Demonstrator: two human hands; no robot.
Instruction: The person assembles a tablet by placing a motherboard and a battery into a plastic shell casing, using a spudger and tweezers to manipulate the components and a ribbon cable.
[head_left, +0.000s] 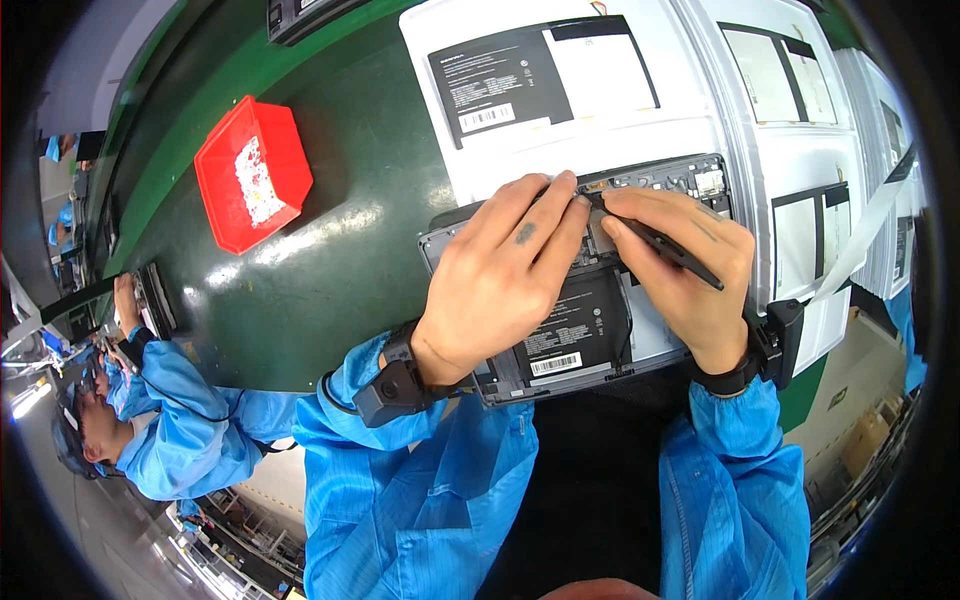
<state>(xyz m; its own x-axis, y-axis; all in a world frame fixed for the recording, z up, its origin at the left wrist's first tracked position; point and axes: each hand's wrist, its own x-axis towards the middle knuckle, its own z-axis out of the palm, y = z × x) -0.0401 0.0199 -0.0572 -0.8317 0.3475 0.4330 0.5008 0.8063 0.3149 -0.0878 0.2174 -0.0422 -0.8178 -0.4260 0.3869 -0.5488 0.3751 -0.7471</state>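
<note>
On my head feed the opened device chassis (602,252) is right in front of the torso, both hands over it — black battery (578,325) in its near half. Right hand (685,265) has fingers clamped on a black pen-shaped tool (672,250), tilted, over the chassis's far part. Left hand (505,265) lies across the left side, fingers close together — can't tell if the tips pinch anything. White tray (432,95) just beyond; red bin (216,185) well apart, left.

One opened laptop chassis (645,330), one black pen-like tool (685,257), one red bin (285,150), two wristbands (402,352).
</note>
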